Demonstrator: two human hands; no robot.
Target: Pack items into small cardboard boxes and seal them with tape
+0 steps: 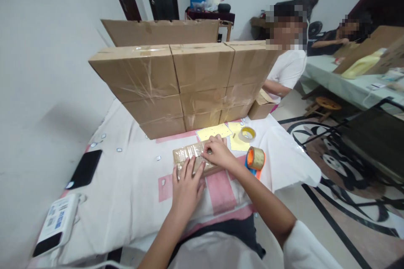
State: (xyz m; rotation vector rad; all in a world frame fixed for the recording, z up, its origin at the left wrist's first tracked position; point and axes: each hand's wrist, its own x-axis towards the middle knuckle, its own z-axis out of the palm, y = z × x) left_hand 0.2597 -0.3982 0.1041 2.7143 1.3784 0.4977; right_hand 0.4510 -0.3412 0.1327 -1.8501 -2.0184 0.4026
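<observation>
A small flat cardboard box (188, 151) with shiny clear tape over its top lies on the cloth-covered table (139, 189) in front of me. My left hand (188, 185) rests on its near left part with the fingers spread. Over the middle seam, my right hand (219, 153) has its thumb and fingertips pinched together against the top; what is between them, if anything, is too small to make out. Just right of the box stands a tape dispenser with a roll of clear tape (259, 159). Beyond it lies another tape roll (247, 134).
Stacked taped cartons (202, 67) form a wall at the table's back, with a single small carton (261, 105) at their right end. A black phone (85, 169) and a white device (58, 218) lie at left. One person (288, 67) sits behind the cartons; another works farther right.
</observation>
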